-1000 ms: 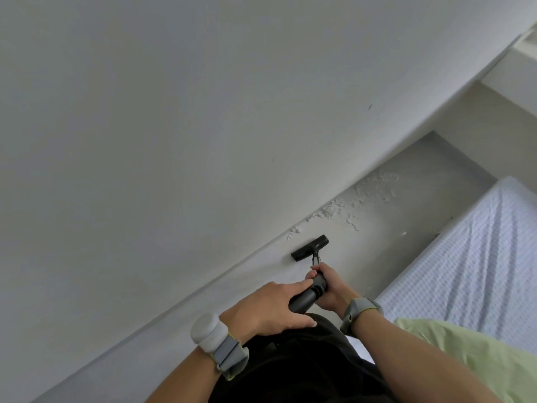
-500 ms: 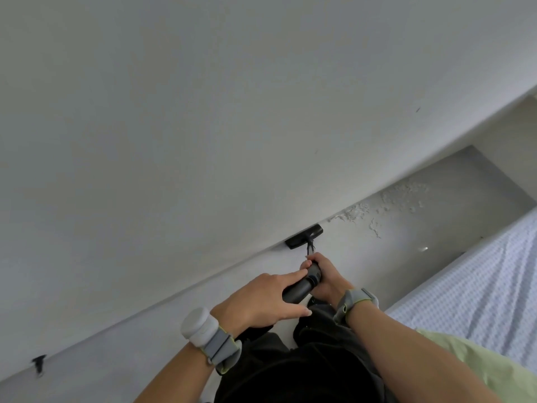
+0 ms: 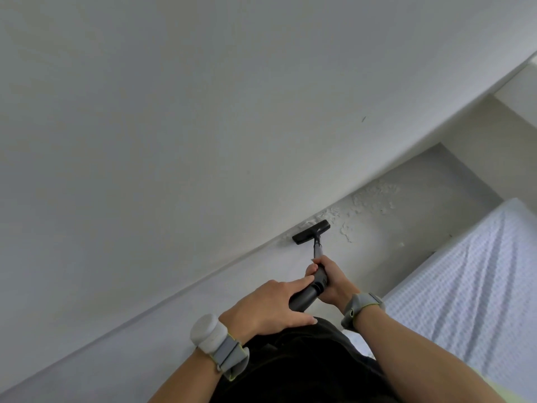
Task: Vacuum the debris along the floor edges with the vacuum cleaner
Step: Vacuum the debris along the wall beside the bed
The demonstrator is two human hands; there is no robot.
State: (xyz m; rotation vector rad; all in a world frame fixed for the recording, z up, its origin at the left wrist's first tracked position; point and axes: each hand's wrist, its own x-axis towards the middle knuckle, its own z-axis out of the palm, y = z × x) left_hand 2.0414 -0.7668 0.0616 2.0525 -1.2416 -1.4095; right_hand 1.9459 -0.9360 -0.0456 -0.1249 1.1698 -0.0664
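My left hand [image 3: 270, 309] and right hand [image 3: 328, 282] are both gripping the vacuum wand [image 3: 308, 292], steering its nozzle [image 3: 311, 232] against the wall edge [image 3: 232, 261], seemingly reaching the debris [image 3: 369, 202].

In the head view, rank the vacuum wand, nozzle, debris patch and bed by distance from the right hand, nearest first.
1. Wand: inside the right hand's grip, left hand behind it.
2. Nozzle: just ahead, at the wall edge.
3. Debris patch: beyond the nozzle, ahead and to the right.
Bed: on the right; its rank against the nozzle is too close to call.
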